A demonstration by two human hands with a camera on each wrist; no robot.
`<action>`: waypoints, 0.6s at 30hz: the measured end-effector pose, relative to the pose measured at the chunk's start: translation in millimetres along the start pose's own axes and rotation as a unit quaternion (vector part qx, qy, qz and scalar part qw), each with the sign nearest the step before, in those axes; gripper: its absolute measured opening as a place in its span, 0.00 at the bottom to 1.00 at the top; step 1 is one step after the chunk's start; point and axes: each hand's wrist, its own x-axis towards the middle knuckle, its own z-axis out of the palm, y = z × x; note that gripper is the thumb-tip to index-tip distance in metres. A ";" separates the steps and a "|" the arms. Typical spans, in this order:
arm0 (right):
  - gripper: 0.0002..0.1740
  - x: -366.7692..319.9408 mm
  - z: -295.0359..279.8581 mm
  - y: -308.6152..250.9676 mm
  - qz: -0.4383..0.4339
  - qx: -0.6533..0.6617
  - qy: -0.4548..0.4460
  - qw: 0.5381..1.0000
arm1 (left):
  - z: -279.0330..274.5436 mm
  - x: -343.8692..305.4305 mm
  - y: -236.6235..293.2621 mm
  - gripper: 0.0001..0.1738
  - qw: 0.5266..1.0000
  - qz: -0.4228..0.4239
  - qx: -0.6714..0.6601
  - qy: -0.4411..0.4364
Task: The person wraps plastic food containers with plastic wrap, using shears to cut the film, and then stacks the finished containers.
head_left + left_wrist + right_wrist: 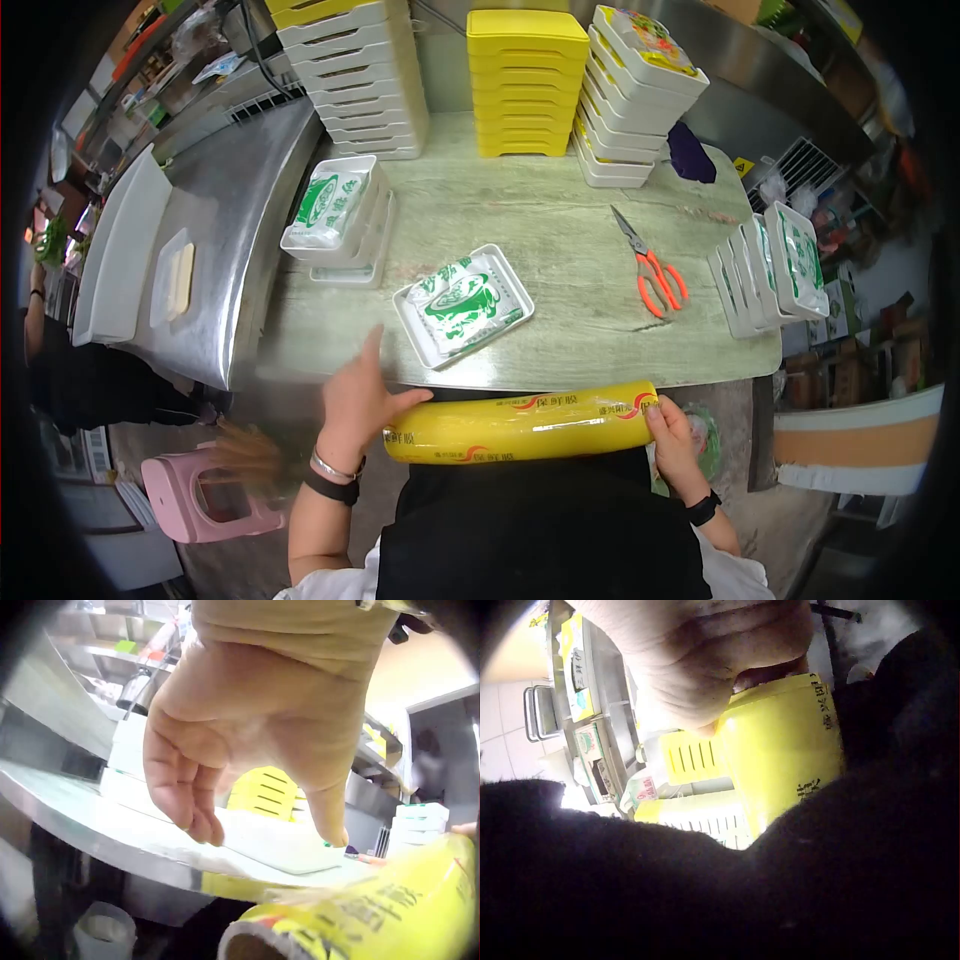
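Observation:
A large yellow roll of cling film [520, 425], printed with red and dark lettering, lies across the person's lap at the table's front edge. Its right end is gripped by the right hand [676, 440], thumb on top; in the right wrist view the fingers curl at the roll's end. The left hand [355, 400] hovers over the roll's other end, fingers loosely extended and thumb spread, holding nothing. In the left wrist view the roll's hollow cardboard core [259, 943] shows below that hand. Just beyond, a white tray [432, 352] holds a green-printed packet [462, 305].
Orange-handled pliers [650, 268] lie on the right of the table. White trays with packets [335, 210] stack at left, more trays [765, 270] at the right edge. Tall white [350, 85] and yellow tray stacks [525, 85] stand at the back. A pink stool [215, 495] is on the floor.

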 end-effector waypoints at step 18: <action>0.13 -2.7 -24.2 1.0 -0.025 -0.380 0.069 0.922 | 10.0 42.3 72.2 0.60 0.965 0.249 -0.081 0.017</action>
